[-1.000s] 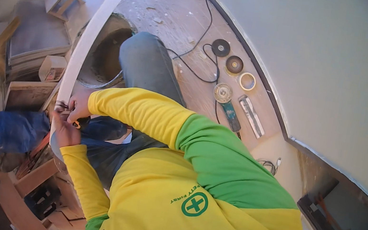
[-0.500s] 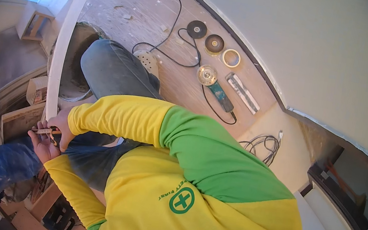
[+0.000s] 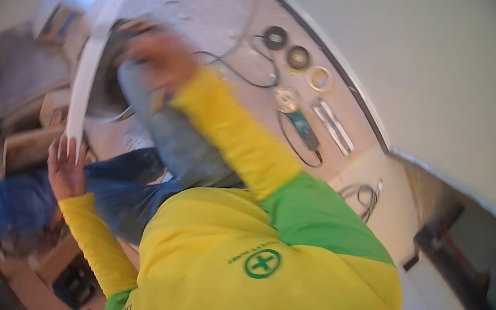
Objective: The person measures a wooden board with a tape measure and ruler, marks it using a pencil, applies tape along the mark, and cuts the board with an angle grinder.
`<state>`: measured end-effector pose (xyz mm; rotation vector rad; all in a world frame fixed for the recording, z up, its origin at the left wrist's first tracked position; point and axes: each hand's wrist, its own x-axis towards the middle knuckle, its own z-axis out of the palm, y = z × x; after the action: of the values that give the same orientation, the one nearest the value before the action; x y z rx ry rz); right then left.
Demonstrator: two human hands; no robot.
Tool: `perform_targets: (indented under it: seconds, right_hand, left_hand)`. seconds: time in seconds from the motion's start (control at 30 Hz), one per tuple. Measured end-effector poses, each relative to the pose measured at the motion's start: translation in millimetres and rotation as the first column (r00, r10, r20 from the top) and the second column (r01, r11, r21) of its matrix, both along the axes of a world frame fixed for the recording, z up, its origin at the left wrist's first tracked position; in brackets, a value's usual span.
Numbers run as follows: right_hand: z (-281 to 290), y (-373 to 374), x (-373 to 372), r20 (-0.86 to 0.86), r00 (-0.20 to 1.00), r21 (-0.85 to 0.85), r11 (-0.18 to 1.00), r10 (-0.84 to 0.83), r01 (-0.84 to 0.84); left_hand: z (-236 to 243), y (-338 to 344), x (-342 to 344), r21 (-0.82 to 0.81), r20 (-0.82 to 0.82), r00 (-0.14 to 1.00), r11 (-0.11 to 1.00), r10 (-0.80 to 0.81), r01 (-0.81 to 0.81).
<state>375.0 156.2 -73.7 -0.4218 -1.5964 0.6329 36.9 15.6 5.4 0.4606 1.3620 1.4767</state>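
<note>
A long white strip point(image 3: 82, 86) runs from the top of the view down to my left hand point(image 3: 67, 170). That hand is open, its fingers stretched out and touching the strip's lower end. My right hand point(image 3: 162, 62) is raised above my bent knee point(image 3: 179, 138), to the right of the strip. Motion smears its fingers. A dark patch shows at them and a small tan piece point(image 3: 158, 99) just below, but I cannot make out what either is.
On the floor to the right lie an angle grinder point(image 3: 295, 120) with its cord, several discs and rings point(image 3: 298, 58), a flat silver-and-white piece point(image 3: 333, 126) and a coiled cable point(image 3: 361, 196). Wood offcuts point(image 3: 29, 143) and a blue plastic bag point(image 3: 9, 208) crowd the left.
My hands, together at the strip's lower end with a small black-and-orange tool, have parted. The right swung up and away over my knee; the left stayed by the strip, its fingers now extended.
</note>
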Motion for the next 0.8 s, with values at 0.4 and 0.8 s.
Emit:
perform_targets:
  seconds: [0.4, 0.8]
  right_hand:
    - [-219, -70, 193, 0.267, 0.961, -0.962, 0.038, -0.068, 0.27]
    - [-270, -112, 140, 0.862, 0.189, -0.377, 0.348, 0.47, 0.858]
  left_hand:
    - [14, -69, -45, 0.209, 0.055, 0.902, 0.879, 0.428, -0.43]
    - [-64, -173, -96, -0.182, -0.088, 0.759, 0.739, 0.645, -0.648]
